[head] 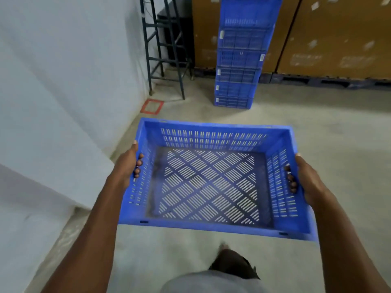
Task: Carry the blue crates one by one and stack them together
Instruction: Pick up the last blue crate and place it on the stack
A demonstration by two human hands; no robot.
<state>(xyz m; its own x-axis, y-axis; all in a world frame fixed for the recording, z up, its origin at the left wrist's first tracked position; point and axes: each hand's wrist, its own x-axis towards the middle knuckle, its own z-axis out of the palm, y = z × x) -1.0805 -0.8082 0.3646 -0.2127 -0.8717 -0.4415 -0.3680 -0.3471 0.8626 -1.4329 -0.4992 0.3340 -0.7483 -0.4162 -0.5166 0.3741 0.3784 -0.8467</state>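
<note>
Head view shows you holding one empty blue crate (pixel 211 178) level in front of you, above the concrete floor (pixel 306 127). Your left hand (pixel 127 166) grips its left short wall, fingers curled through the handle slot so the tips show inside; your right hand (pixel 304 178) grips the right wall the same way. Ahead, well apart from the crate, stands a stack of blue crates (pixel 241 58); six layers can be counted, and its top runs out of frame. Behind the stack stands a row of brown cartons (pixel 338 39) on dark pallets (pixel 317 81). To the stack's left stands a dark metal ladder frame (pixel 163 49), with a red taped square (pixel 152 106) on the floor before it. A white wall (pixel 63 81) runs along your left side. One foot (pixel 230 261) shows below the crate.
</note>
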